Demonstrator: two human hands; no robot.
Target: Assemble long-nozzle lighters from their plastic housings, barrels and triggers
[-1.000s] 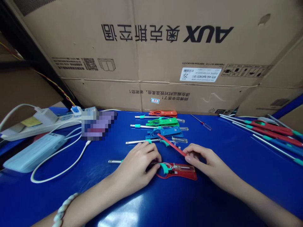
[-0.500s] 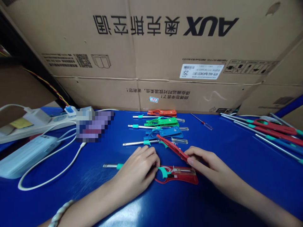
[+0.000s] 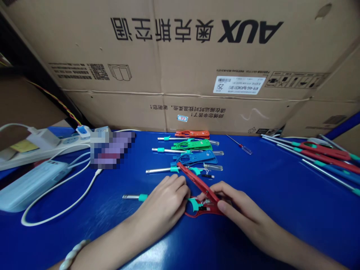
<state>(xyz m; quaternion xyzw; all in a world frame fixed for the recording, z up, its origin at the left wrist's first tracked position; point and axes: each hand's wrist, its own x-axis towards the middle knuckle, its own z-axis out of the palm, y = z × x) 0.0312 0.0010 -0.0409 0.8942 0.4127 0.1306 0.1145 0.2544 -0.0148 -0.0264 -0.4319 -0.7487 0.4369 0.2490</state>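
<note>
My left hand [image 3: 168, 200] rests on the table with its fingers curled over the middle of a lighter; what they grip is partly hidden. Leftward from under it runs the lighter's metal tube [image 3: 131, 197] with a teal collar. On the right side shows the lower red casing half [image 3: 191, 215], holding a teal trigger [image 3: 194, 204], white wires and a black part. Between thumb and fingers my right hand [image 3: 239, 204] grips the upper red casing half [image 3: 195, 180], tilted over the lower one. The clear fuel tank is mostly hidden behind this hand.
Beyond the hands lie opened lighters with a blue casing [image 3: 206, 157], a green casing [image 3: 197, 144] and an orange casing [image 3: 194, 134]. A screwdriver [image 3: 244, 149] lies behind right. Several lighters [image 3: 323, 150] are piled right; a power bank [image 3: 33, 183] and cables sit left.
My right hand has lowered the upper red casing half and shifted it left, closer over the lower half. It now covers more of the clear tank. The left hand stays nearly in place.
</note>
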